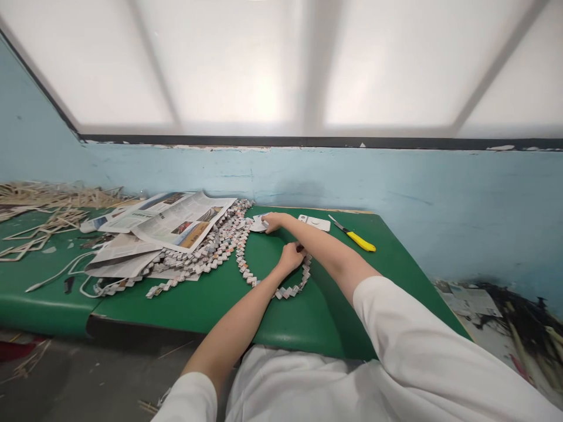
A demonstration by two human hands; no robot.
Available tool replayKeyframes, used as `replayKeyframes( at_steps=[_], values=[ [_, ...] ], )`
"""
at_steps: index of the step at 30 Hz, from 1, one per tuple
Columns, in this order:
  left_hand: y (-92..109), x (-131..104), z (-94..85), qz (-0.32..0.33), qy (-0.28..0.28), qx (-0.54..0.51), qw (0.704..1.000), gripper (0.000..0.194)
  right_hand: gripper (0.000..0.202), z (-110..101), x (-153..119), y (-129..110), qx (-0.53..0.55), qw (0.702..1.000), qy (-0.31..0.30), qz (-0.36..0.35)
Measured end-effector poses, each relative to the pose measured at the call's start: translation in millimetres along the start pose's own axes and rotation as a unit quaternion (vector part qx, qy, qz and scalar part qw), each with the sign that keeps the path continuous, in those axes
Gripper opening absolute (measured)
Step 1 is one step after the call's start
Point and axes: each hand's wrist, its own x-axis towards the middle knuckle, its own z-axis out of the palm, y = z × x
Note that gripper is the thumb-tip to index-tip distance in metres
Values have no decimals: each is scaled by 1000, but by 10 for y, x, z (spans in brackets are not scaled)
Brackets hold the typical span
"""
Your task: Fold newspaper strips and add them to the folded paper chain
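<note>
A zigzag chain of folded newspaper pieces curves in a loop on the green table. My left hand is closed on the chain's end at the right side of the loop, fingers pinched together. Beyond it, my right hand reaches across to the left, over a small pile of cut paper pieces. Its fingers are bent down and closed at the edge of these pieces; the fingertips are partly hidden.
A yellow-handled utility knife and a white phone-like object lie right of my hands. Newspaper sheets cover a heap of folded paper chains at left. White cables and wooden strips are farther left.
</note>
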Motion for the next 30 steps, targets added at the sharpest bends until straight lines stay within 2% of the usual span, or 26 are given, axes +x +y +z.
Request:
replayKeyframes(
  at_steps=[10,14,18,22,26,30],
  values=[
    [54,-24,-23,-3,3,20,1000,13,39,-43,5,-51,0,1000,-2,1],
    [72,-30,-34,-4,15,24,1000,9,25,-19,-33,-129,6,1000,18,18],
    [46,-15,-34,-9,26,51,998,10,27,30,-101,-195,20,998,40,33],
    [4,14,-18,-10,21,33,999,13,24,20,-206,-131,50,993,88,68],
    [-19,41,-19,-12,39,30,999,18,31,-27,-429,15,50,989,111,85],
    [-9,76,-76,-27,74,34,996,20,38,42,-950,135,67,980,152,107]
  ],
)
